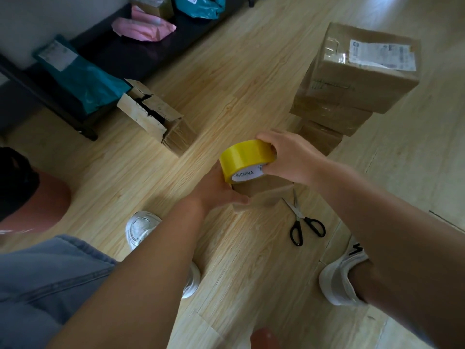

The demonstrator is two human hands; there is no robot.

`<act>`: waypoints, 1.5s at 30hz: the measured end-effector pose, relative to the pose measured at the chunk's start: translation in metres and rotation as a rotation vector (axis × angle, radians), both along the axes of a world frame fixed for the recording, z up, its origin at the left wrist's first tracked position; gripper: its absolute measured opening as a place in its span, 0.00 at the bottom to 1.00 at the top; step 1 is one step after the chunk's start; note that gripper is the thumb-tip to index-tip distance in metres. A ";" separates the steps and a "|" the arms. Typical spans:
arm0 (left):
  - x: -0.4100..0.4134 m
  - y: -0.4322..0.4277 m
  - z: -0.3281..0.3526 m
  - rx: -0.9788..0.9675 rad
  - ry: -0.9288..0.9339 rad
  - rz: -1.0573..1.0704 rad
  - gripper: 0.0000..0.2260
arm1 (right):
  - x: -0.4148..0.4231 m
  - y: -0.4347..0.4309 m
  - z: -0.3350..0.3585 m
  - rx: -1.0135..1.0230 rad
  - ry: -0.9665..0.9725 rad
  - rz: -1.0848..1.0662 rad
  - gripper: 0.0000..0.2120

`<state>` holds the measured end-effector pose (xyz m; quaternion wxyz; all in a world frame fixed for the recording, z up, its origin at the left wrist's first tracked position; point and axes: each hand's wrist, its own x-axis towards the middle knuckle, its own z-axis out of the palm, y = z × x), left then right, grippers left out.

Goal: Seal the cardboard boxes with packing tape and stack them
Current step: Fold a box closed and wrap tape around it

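My right hand [289, 157] grips a yellow roll of packing tape [245, 159] just above a small cardboard box [261, 187] on the floor. My left hand [216, 190] holds that box from its left side, with the thumb along its near edge. Most of the box is hidden under the roll and my hands. A stack of sealed cardboard boxes [352, 79] stands to the upper right, its top one bearing a white label. An unsealed cardboard box [156, 117] with raised flaps lies on the floor to the upper left.
Black-handled scissors [302, 220] lie on the wooden floor right of the small box. My white shoes [141, 227] [342, 275] flank the spot. A dark low shelf [105, 54] at upper left holds teal and pink mailer bags.
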<state>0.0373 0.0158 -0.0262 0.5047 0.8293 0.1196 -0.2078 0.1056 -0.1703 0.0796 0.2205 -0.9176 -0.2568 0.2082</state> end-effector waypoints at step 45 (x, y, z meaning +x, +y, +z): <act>0.010 -0.002 0.023 0.061 0.038 -0.130 0.54 | 0.021 -0.074 -0.109 -0.334 -0.023 -0.171 0.28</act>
